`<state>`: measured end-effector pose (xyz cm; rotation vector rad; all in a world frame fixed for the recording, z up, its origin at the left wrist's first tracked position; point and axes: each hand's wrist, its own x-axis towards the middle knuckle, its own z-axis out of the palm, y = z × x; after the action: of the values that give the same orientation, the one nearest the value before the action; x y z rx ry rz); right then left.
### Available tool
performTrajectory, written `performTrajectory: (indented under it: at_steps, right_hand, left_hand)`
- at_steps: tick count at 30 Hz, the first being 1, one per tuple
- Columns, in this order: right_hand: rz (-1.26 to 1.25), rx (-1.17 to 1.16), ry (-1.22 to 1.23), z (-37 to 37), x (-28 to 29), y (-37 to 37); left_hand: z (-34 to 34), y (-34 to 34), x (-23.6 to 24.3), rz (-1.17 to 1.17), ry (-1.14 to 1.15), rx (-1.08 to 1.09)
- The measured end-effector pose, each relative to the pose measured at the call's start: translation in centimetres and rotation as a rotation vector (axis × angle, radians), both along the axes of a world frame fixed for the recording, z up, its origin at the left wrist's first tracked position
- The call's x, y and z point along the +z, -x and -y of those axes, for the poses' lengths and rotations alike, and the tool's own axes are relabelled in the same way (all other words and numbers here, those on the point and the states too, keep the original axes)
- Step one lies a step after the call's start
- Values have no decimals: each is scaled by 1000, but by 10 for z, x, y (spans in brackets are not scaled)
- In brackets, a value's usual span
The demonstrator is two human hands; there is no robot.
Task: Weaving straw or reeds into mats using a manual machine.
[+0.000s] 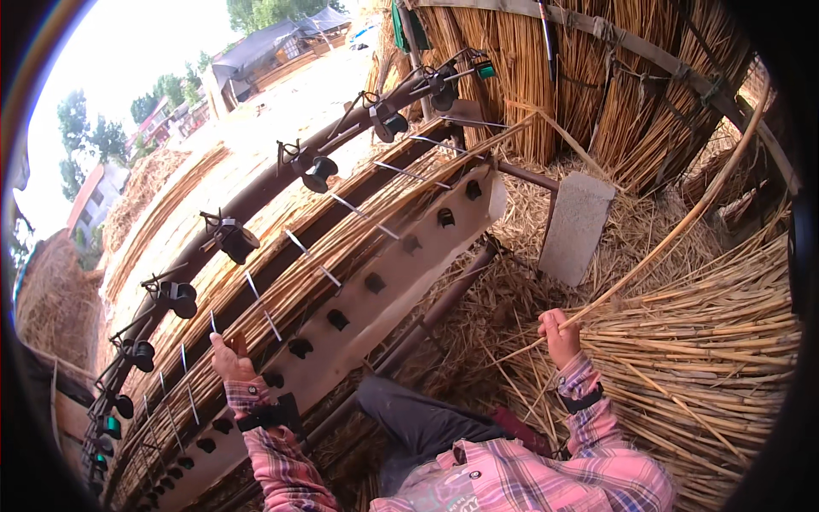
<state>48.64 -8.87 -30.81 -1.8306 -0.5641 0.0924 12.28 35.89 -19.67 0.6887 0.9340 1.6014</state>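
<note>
My right hand (560,339) is closed round a long, thin reed stalk (674,235), which slants up to the far right with its short end poking out to the left. Over the frame at left, my left hand (232,357) lies on the layer of reeds (294,286), its fingers partly stretched out beside a thin metal pin (212,321). Several such pins cross the reed layer. Black spools (232,241) hang along the dark metal pipe (271,181) beyond it. A pale board (401,264) with dark holes runs along the near side.
A big pile of loose reeds (682,375) spreads at my right. Tall reed bundles (503,77) stand at the back behind a curved bar (631,53). A grey slab (577,226) sits at the frame's right end. Straw litters the ground, and a dark tent (264,51) stands far off.
</note>
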Motion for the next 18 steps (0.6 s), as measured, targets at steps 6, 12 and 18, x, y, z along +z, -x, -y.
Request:
performTrajectory:
  at_steps: [6,12,18]
  right_hand:
    - [-33,-23,-5,-2,1,-1]
    - [-87,-40,-14,-2,3,-4]
    - [-37,-3,5,-3,-8,-5]
  left_hand:
    - [-76,-61,-37,81,214,-252]
    - [-127,-82,-70,-87,257,-228]
    - [-124,-106,-31,35,9,-164]
